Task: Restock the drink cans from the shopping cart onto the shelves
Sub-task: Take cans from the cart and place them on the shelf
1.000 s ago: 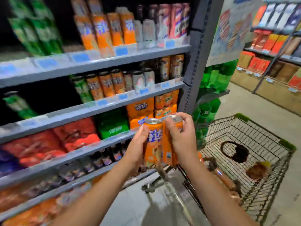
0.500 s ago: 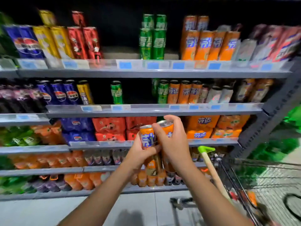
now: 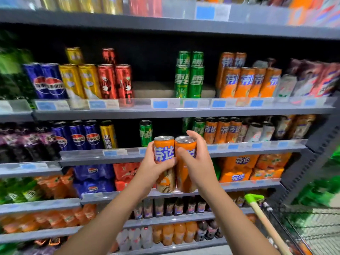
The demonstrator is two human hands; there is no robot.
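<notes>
Since both belong with the orange row (image 3: pixel 222 130), we grip one orange can (image 3: pixel 164 155) in our left hand (image 3: pixel 156 167) and another can (image 3: pixel 184 173) in our right hand (image 3: pixel 196 162), just below-left of it.

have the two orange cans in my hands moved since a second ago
Yes. The two orange cans, then low beside the shopping cart, are now raised in front of the shelf of short cans.

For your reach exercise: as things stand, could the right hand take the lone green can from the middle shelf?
Probably not yet. The right hand already grips an orange can, so it has no free fingers. The way itself looks open: the green can stands alone at the shelf front, just above the left hand.
</notes>
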